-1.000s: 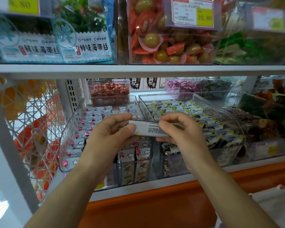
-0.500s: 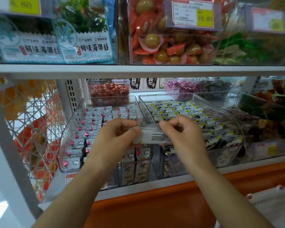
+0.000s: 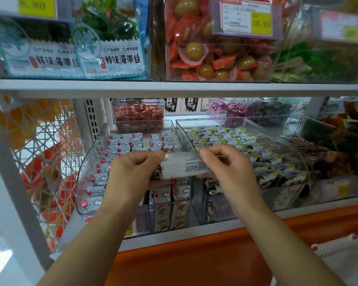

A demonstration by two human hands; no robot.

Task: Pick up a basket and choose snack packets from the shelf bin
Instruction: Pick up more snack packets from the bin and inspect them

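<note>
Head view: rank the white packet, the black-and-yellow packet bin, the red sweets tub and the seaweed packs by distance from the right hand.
1. White packet: pinched by the right hand.
2. Black-and-yellow packet bin: just behind it.
3. Red sweets tub: back left, same shelf.
4. Seaweed packs: upper shelf, far left.
</note>
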